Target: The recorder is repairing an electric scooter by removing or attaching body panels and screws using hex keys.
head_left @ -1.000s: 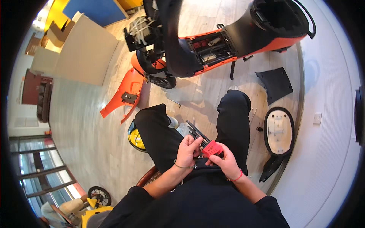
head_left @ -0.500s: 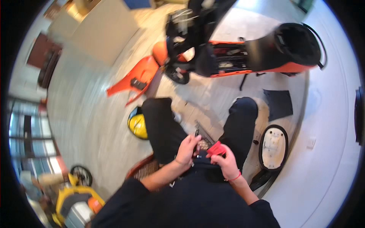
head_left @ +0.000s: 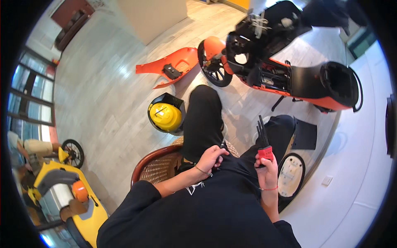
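Observation:
My left hand [head_left: 211, 159] is closed over my lap around a slim dark hex key [head_left: 223, 144], mostly hidden by the fingers. Off to its right, my right hand [head_left: 266, 171] grips a red holder [head_left: 265, 153] with several black hex keys [head_left: 262, 131] standing up out of it. Both hands are apart, above my black trousers. Beyond my knees stands a partly stripped orange and black scooter [head_left: 308, 82], its front wheel to the left and its floor compartment open.
An orange panel [head_left: 157, 67], a yellow helmet [head_left: 167, 115], a black panel [head_left: 304, 136] and a seat [head_left: 290, 175] lie around me. A wicker chair [head_left: 154, 167] is under me. A person [head_left: 35, 146] is by a yellow scooter [head_left: 90, 206]; a white wall [head_left: 331, 206] is at right.
My hands have separated: the left has drawn a key away, while the red set has moved rightward in my right hand. My view has swung left, showing more of the yellow scooter.

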`<state>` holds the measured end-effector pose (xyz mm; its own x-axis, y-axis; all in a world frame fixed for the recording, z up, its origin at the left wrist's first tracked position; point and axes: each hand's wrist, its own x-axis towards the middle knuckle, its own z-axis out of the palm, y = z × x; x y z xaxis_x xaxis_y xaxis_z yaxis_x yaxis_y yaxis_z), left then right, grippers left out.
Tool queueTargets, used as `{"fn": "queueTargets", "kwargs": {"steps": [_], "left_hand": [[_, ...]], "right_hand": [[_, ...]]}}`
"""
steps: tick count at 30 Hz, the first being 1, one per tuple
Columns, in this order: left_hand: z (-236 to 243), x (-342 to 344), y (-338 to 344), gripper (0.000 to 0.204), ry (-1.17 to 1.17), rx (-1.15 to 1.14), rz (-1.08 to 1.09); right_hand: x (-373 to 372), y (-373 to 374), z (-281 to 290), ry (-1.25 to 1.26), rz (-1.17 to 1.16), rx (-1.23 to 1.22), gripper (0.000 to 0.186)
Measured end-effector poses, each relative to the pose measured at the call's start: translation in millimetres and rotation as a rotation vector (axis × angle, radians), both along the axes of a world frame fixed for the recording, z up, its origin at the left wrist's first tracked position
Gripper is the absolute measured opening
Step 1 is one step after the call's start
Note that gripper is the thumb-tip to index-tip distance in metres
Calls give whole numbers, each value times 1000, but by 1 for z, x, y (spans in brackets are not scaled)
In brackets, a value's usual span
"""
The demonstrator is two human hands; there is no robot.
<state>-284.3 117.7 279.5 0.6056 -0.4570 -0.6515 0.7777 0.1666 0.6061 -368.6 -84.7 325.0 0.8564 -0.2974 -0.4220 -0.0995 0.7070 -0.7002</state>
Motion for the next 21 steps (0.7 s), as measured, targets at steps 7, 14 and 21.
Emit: {"fn": "queueTargets", "kwargs": {"steps": [7,14,21], "left_hand": [[-13,4,3,22,-137,-100,-189],[-29,9,3,28,-223,-216,-222],[-38,36,12,33,-190,-265,-108]], "right_hand": [[19,-15,18,130,-167,11,21],[34,-52,23,201,-225,-101,21],[62,-55,10,318,-250,-95,23]]}}
